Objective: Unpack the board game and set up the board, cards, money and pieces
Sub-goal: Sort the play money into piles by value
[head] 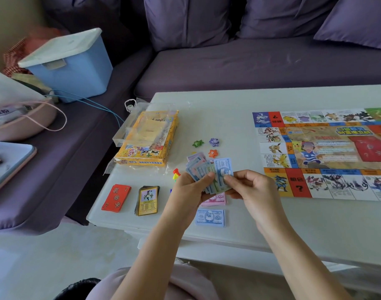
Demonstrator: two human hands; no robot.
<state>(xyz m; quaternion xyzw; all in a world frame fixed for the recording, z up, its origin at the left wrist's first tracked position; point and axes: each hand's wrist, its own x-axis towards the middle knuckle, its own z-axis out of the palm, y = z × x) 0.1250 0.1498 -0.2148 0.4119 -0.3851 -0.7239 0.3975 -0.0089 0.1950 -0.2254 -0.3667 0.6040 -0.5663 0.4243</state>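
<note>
Holding a fan of play money (206,169) just above the near-left part of the surface (217,118), both hands on it. Left hand (189,189) gripping the fan from below, fingers (203,178) curled round the notes, thumb pressed across the front. Right hand (250,187) pinching the frontmost blue note (223,169) between thumb and forefinger, the rest loosely curled beneath.

Directly under the hands, lying flat: a pink stack of 1000 notes (217,200), partly hidden, and just nearer, a blue stack of 500 notes (210,217). Off to the left, side by side but apart: a black-and-gold card deck (147,200) and a red card deck (116,198).

Beyond the fan, loose on the surface: orange star (213,153), green star (198,143), purple star (214,142). Peeking out beside the left hand, a cluster of small coloured pawns (176,173), mostly hidden.

Further back on the left, a yellow game box (146,146) with a clear plastic bag (139,118) draped over it. Over on the right, the board (323,154) unfolded flat, running out of view. Behind it all, a purple sofa (250,66) carrying a blue bin (76,68) with a white lid.
</note>
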